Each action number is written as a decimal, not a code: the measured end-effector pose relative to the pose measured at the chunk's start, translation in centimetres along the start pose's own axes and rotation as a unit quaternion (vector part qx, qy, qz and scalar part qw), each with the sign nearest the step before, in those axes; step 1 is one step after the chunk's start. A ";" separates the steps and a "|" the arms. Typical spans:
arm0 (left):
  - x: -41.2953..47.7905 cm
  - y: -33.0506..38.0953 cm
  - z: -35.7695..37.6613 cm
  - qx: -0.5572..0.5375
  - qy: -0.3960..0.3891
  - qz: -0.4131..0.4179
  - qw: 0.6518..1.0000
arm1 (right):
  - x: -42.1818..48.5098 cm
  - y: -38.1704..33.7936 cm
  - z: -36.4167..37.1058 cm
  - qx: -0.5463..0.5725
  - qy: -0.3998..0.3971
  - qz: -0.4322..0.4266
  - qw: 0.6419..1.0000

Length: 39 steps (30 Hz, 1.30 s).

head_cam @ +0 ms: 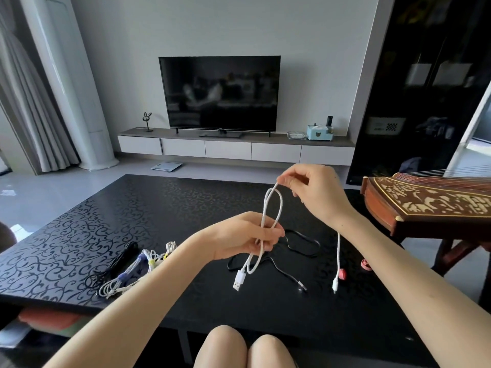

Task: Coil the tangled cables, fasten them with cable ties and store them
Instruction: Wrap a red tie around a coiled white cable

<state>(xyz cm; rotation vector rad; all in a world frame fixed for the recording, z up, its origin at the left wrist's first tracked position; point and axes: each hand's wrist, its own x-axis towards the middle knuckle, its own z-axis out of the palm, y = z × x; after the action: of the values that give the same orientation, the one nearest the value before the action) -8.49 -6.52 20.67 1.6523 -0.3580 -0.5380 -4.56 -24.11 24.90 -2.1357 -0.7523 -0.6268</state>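
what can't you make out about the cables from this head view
Head view only:
White cable: its crossing inside the left hand, hidden by curled fingers.
Bundled cables: partly covered by the left forearm.
Black cable: a stretch runs behind the left hand.
Red tie: too small to show its form.

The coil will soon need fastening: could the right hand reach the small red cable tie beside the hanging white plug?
Probably yes: the small red cable tie lies uncovered near the right hand, but that hand pinches the thin white cable and must release first.
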 end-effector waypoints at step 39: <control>3.1 2.5 -1.2 -0.580 0.188 0.102 0.786 | -7.3 3.4 2.3 -0.285 -0.036 -0.396 0.872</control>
<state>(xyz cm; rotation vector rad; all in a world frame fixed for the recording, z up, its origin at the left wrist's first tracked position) -5.10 -7.54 22.85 0.4637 0.1180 -0.1517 -6.95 -26.33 17.18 -2.3197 -1.6873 -1.3313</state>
